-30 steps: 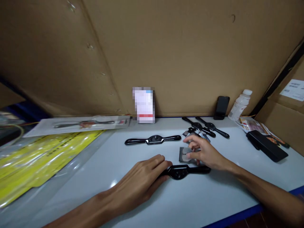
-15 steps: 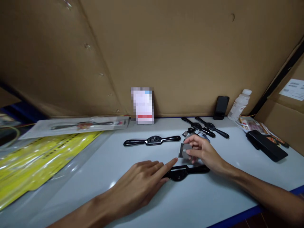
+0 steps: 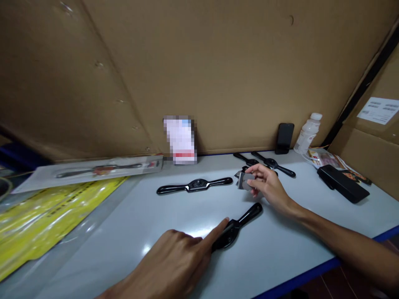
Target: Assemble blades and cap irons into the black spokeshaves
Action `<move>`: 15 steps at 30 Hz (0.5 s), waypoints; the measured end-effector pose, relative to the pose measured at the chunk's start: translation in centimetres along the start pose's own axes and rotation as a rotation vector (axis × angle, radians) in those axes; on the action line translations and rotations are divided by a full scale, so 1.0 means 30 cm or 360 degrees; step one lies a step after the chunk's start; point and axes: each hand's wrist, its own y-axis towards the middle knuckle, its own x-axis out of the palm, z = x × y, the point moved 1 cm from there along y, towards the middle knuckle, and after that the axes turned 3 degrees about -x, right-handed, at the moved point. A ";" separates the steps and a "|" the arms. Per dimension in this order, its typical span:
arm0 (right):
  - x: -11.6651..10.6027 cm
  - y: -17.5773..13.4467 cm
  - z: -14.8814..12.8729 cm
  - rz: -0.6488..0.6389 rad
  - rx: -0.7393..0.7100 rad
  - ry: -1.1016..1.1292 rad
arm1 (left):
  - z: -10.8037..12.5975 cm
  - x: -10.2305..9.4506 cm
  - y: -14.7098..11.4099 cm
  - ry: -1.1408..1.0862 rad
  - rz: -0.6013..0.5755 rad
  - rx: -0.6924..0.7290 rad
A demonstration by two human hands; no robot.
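Holding, head view: left hand (image 3: 183,257) closed round the hidden handle of a glossy black, two-handled metal tool body (image 3: 229,236), index finger straight along its middle, presumably to steady it.
Tool body position: front of the pale, glossy tabletop (image 3: 296,236), set obliquely, exposed handle pointing away; whether it bears on the surface cannot be confirmed.
Right hand: right hand (image 3: 268,187) narrowed to a pinch, thumb over fingers, on flat grey metal blades (image 3: 245,181); count not determinable. The flat-face grip probably keeps fingers off the edges.
Loose metal parts: small dark and silvery pieces (image 3: 238,172) behind the blades, partly masked by the right hand; contact with the blades cannot be told.
Matching black tool: a second glossy black two-handled body (image 3: 198,185) lying flat beyond the left hand, apart from it, apparently within easy reach.
Rear black tools: two more of similar form, one (image 3: 245,158) partly hidden by the right hand, the other (image 3: 274,162) angled beside it, seemingly grouped.
Upright dark phone: black rectangular handset (image 3: 284,138) leaning on the brown cardboard panel (image 3: 218,74), evidently for support.
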 end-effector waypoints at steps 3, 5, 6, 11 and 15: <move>0.002 -0.002 -0.003 0.0000 -0.0009 -0.0005 | 0.001 -0.012 0.017 0.0165 -0.0257 -0.0338; 0.003 -0.001 -0.001 -0.0005 -0.0001 -0.0004 | -0.004 -0.018 0.032 0.0223 -0.0366 -0.0528; 0.003 0.000 0.000 -0.0007 0.0000 -0.0003 | -0.007 -0.019 0.038 0.0211 -0.0381 -0.0575; -0.004 0.006 0.006 0.0045 -0.0051 -0.0008 | -0.015 -0.005 0.029 -0.0114 -0.0069 -0.0502; -0.007 0.009 0.011 0.0055 -0.0071 -0.0063 | 0.013 -0.009 0.002 -0.0527 0.0210 -0.0170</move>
